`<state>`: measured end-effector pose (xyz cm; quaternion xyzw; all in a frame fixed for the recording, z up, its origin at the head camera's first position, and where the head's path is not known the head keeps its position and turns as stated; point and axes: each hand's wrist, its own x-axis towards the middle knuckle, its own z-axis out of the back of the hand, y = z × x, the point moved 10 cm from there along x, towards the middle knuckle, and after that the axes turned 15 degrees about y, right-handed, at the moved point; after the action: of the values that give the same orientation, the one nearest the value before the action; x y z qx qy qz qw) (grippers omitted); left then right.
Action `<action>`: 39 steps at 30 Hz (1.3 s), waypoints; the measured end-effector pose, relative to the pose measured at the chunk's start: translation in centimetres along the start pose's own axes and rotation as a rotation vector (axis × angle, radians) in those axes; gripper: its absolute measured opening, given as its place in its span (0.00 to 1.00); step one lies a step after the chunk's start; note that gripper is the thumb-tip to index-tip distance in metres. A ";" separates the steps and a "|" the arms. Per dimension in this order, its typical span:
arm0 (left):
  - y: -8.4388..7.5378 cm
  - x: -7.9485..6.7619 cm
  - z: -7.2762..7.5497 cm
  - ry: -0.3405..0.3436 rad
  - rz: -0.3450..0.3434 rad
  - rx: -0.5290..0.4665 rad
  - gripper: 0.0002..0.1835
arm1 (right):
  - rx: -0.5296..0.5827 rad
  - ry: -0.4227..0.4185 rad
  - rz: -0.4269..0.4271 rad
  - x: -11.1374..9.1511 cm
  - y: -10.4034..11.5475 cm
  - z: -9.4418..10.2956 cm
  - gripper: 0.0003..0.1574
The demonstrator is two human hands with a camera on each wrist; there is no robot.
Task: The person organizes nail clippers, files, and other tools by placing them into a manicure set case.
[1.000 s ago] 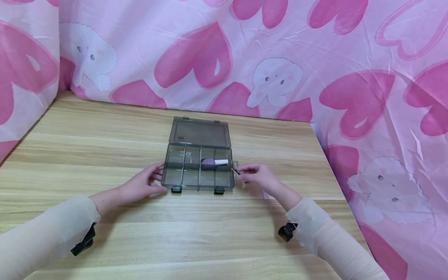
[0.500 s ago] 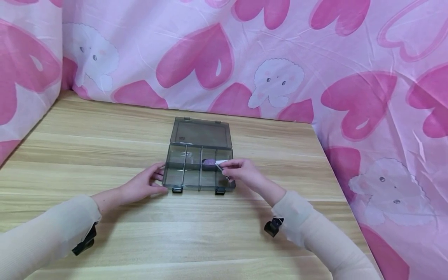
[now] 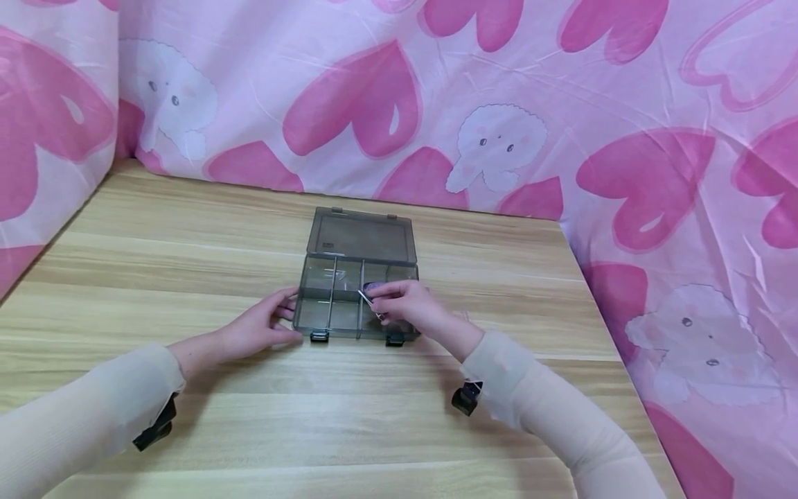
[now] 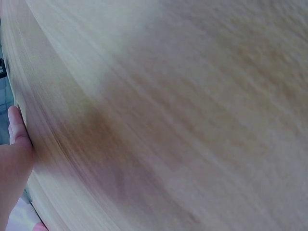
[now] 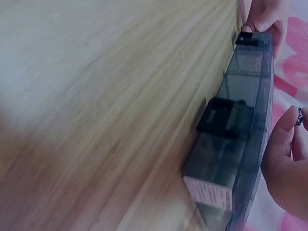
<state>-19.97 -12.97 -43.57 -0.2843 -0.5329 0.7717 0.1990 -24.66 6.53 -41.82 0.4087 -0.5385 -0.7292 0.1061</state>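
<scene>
A dark see-through compartment box lies on the table with its lid folded back. At its left side rests my left hand, thumb by the front corner and fingers against the end wall. Over the right half of the box, my right hand pinches a slim silver metal tool between thumb and fingertips, its tip pointing to the upper left. A small purple bottle lies in the upper right part of the box; my right hand hides its white cap.
Two dark latches, the left latch and the right latch, stick out at the front. Clear dividers split the box into several compartments. A pink patterned cloth hangs behind the wooden table.
My right hand has carried the silver tool leftward from beside the box to over its right compartments, now covering much of the purple bottle. My left hand stays at the box's left side.
</scene>
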 end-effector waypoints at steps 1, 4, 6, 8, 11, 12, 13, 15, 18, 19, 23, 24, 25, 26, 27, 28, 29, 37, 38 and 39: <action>0.0 0.0 0.0 0.000 0.001 0.002 0.47 | 0.005 0.002 0.002 0.1 0.1 -0.2 0.20; 0.1 0.1 0.0 -0.002 0.004 0.005 0.47 | 0.033 0.012 0.010 0.6 0.1 -0.8 0.20; 0.1 0.2 0.0 -0.003 0.005 0.008 0.47 | 0.055 0.023 0.020 0.9 0.2 -1.2 0.20; 0.1 0.2 0.0 -0.003 0.008 0.011 0.47 | 0.059 0.030 0.018 1.1 0.2 -1.5 0.20; 0.1 0.2 -0.1 -0.004 0.010 0.013 0.47 | 0.058 0.032 0.012 1.3 0.1 -1.8 0.20; 0.1 0.2 -0.1 -0.004 0.010 0.012 0.47 | 0.053 0.032 0.010 1.4 0.1 -1.8 0.20; 0.0 0.2 -0.1 -0.004 0.009 0.011 0.47 | 0.053 0.032 0.007 1.4 0.1 -1.9 0.20; 0.0 0.3 -0.1 -0.001 0.004 0.008 0.46 | 0.056 0.026 0.001 1.5 0.1 -1.9 0.19; -0.1 0.3 -0.2 0.002 0.001 0.006 0.46 | 0.057 0.016 -0.007 1.5 0.1 -1.9 0.19; -0.1 0.3 -0.2 0.003 0.000 0.006 0.46 | 0.062 0.014 -0.009 1.5 0.1 -2.0 0.19; -0.1 0.3 -0.1 0.003 0.005 0.011 0.47 | 0.083 0.018 -0.010 1.5 0.1 -2.1 0.20; -0.1 0.3 -0.1 0.004 0.006 0.010 0.47 | 0.084 0.023 -0.007 1.5 0.2 -2.1 0.20; -0.1 0.3 -0.1 0.003 0.006 0.009 0.46 | 0.085 0.029 -0.006 1.5 0.2 -2.2 0.20; 0.0 0.3 -0.1 0.003 0.006 0.009 0.46 | 0.081 0.034 -0.005 1.5 0.2 -2.2 0.21; 0.0 0.3 -0.1 0.004 0.005 0.008 0.46 | 0.078 0.038 -0.005 1.5 0.2 -2.2 0.21; 0.0 0.3 -0.1 0.004 0.003 0.007 0.46 | 0.072 0.041 -0.003 1.5 0.3 -2.2 0.21; 0.0 0.3 -0.1 0.004 0.003 0.006 0.46 | 0.074 0.043 0.004 1.4 0.3 -2.1 0.21; -0.1 0.2 -0.1 -0.002 -0.001 0.005 0.46 | 0.115 0.010 0.082 0.3 0.4 -0.2 0.21; -0.1 0.1 -0.1 -0.003 0.000 0.006 0.46 | 0.121 0.006 0.088 0.0 0.3 0.1 0.21; -0.1 0.1 -0.1 -0.004 0.000 0.006 0.46 | 0.127 0.005 0.098 -0.3 0.3 0.5 0.21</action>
<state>-20.00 -12.84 -43.53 -0.2823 -0.5309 0.7739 0.1988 -24.93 6.92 -41.40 0.3896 -0.6029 -0.6863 0.1171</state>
